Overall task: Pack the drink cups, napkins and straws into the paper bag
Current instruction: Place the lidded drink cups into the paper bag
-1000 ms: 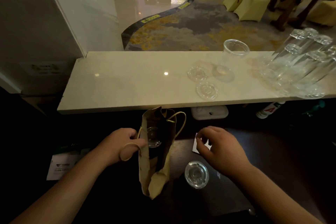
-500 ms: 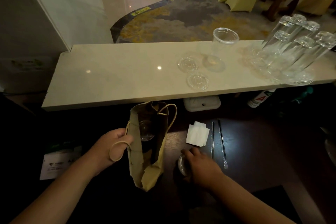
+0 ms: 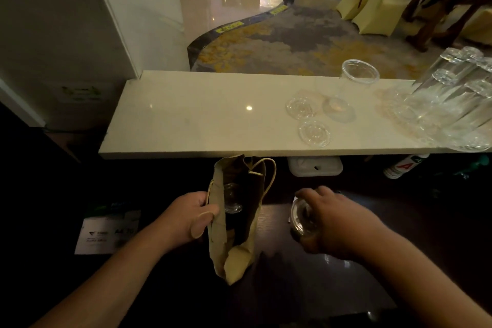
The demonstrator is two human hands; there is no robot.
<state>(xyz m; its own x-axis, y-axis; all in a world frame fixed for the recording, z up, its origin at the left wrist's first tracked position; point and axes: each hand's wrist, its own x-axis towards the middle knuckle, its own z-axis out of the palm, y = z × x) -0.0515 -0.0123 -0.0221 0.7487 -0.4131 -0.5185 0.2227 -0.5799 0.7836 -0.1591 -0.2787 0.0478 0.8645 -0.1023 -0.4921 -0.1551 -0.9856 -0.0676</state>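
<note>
A brown paper bag [image 3: 234, 255] stands open on the dark lower counter. My left hand [image 3: 193, 214] grips its left wall and rope handle. Inside the bag sits one lidded clear drink cup [image 3: 232, 198]. Right of the bag, my right hand [image 3: 336, 221] is closed around a second lidded clear cup [image 3: 300, 217], lifted off the counter and tilted with its lid toward the bag. My right hand hides the napkins and straws.
A pale stone shelf [image 3: 199, 120] runs above the counter, carrying an empty clear cup [image 3: 351, 88], two loose lids [image 3: 314, 132], and stacks of glasses [image 3: 452, 104] at right. A white box [image 3: 315, 166] and a bottle [image 3: 404, 166] lie under the shelf. A printed card [image 3: 106, 231] lies left.
My right hand has closed on the cup beside the bag and lifted it, tilting it toward the bag. It now covers the napkins and straws. My left hand still holds the bag.
</note>
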